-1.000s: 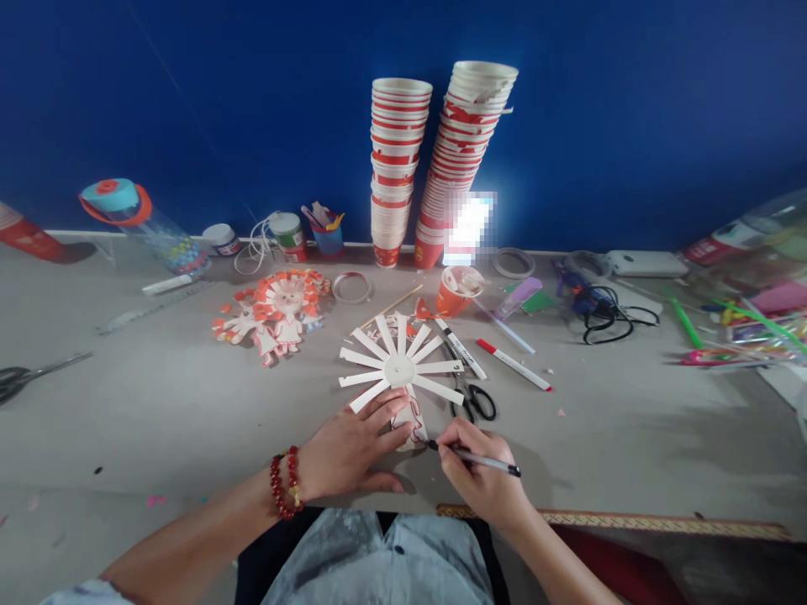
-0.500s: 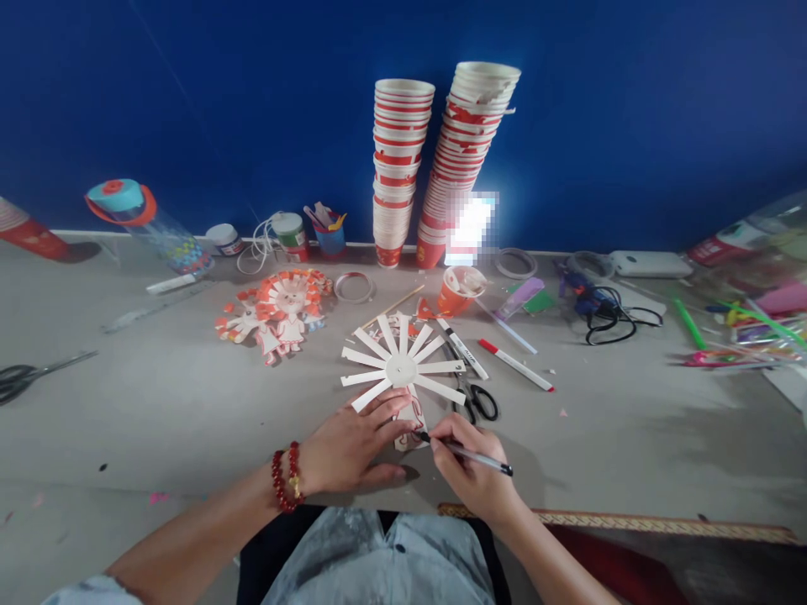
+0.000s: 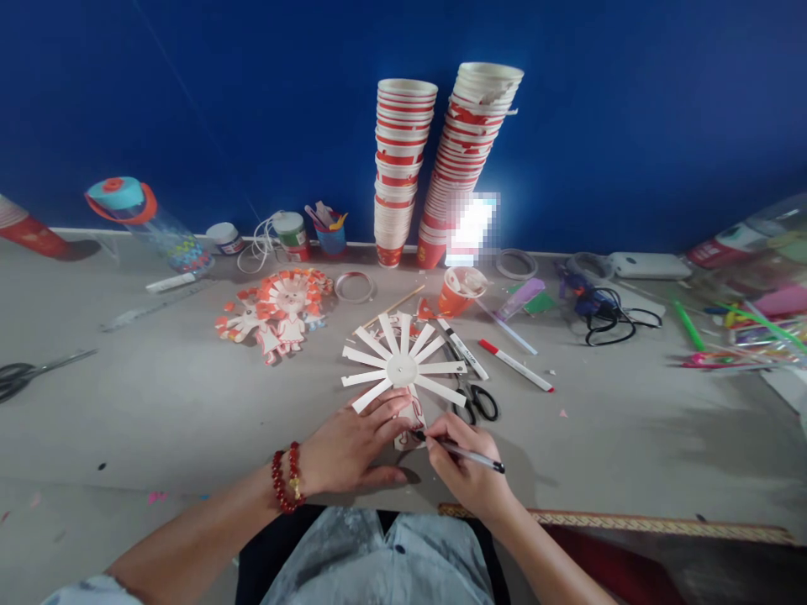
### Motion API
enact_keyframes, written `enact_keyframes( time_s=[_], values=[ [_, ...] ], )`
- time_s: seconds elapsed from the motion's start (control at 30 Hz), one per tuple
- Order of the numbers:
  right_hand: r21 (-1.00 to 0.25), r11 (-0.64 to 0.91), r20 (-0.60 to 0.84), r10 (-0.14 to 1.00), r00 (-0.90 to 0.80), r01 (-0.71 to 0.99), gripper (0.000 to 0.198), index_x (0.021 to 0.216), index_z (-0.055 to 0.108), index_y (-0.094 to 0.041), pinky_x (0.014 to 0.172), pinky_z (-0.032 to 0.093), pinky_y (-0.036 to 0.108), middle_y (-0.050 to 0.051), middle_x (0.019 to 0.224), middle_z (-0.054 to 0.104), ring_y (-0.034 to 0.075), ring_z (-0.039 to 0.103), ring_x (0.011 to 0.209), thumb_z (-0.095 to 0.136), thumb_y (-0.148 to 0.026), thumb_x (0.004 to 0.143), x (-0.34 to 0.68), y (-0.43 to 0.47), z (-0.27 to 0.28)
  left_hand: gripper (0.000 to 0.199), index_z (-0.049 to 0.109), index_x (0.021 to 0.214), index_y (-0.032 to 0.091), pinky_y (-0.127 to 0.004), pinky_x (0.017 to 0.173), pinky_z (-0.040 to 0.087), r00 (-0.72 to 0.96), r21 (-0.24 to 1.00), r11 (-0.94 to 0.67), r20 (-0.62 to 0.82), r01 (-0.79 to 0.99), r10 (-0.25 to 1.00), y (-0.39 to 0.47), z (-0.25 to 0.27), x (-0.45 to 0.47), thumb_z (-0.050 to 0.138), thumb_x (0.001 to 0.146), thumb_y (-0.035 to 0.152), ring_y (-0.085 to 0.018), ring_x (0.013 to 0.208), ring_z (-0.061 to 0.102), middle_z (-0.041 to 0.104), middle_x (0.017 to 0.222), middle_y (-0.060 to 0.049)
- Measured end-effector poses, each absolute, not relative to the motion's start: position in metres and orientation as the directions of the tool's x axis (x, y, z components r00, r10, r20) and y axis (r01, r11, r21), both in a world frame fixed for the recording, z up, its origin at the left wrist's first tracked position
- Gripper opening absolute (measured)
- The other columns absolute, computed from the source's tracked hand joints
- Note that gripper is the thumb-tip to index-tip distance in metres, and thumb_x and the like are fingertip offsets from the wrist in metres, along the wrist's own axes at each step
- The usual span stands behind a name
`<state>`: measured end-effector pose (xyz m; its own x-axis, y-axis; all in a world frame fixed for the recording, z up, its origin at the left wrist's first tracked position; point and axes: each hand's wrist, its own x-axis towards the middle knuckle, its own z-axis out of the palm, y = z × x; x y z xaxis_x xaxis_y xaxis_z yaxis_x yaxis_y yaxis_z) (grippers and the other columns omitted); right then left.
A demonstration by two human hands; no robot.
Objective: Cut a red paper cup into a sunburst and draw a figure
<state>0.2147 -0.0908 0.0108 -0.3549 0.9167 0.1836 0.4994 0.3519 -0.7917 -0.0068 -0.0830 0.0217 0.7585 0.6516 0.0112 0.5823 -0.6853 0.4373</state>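
A white paper cutout [image 3: 402, 370] with thin strips fanned around a round centre lies on the table in front of me. Its lower tab [image 3: 411, 415] bears a drawing in red and dark lines. My left hand [image 3: 359, 441] lies flat with fingers stretched, pressing on the left side of that tab. In my right hand [image 3: 470, 462] is a pen [image 3: 472, 455] with a clear barrel and black end, its tip at the tab's right side. Just beyond that hand are black-handled scissors [image 3: 482, 403], partly under the strips.
Two tall stacks of paper cups [image 3: 396, 210] stand against the blue wall. A red marker [image 3: 517, 366], a black marker [image 3: 465, 349] and an orange cup [image 3: 462, 296] lie or stand beyond the paper. Decorated paper figures [image 3: 288, 311] are at left, another pair of scissors [image 3: 44, 370] farther left.
My right hand with the pen has shifted slightly left along the tab. My left hand stays where it was on the paper.
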Motion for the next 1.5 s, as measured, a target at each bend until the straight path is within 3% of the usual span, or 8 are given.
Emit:
enact_keyframes(
  time_s=[0.53,0.93,1.5],
  values=[
    [-0.741,0.382,0.186,0.907,-0.378,0.552,0.011,0.073,0.054,-0.022,0.049,0.036,0.021,-0.006,0.052,0.051,0.011,0.048,0.044,0.050,-0.019,0.084,0.2182,-0.0907,0.0123,0.065,0.041,0.138,0.019,-0.048,0.114,0.032,0.760,0.378,-0.705,0.005,0.600,0.649,-0.0834,0.0223,-0.0053,0.047,0.090,0.062,-0.029,0.146,0.022,0.036,0.151,-0.014],
    [-0.757,0.383,0.181,0.901,-0.393,0.530,0.013,0.070,0.051,-0.023,0.047,0.033,0.021,-0.007,0.050,0.045,0.010,0.044,0.042,0.049,-0.018,0.083,0.2185,-0.0934,0.0192,0.061,0.043,0.136,0.025,-0.047,0.106,0.043,0.758,0.339,-0.709,-0.019,0.619,0.652,-0.0830,0.0247,-0.0036,0.052,0.087,0.062,-0.030,0.145,0.024,0.035,0.151,-0.013],
    [-0.718,0.430,0.241,0.891,-0.385,0.548,0.012,0.074,0.055,-0.022,0.048,0.036,0.021,-0.005,0.052,0.053,0.011,0.048,0.043,0.050,-0.018,0.083,0.2170,-0.0937,0.0172,0.069,0.040,0.139,0.022,-0.048,0.115,0.032,0.764,0.392,-0.700,-0.011,0.597,0.645,-0.0823,0.0222,-0.0056,0.050,0.087,0.065,-0.029,0.146,0.022,0.033,0.154,-0.013]
  ],
)
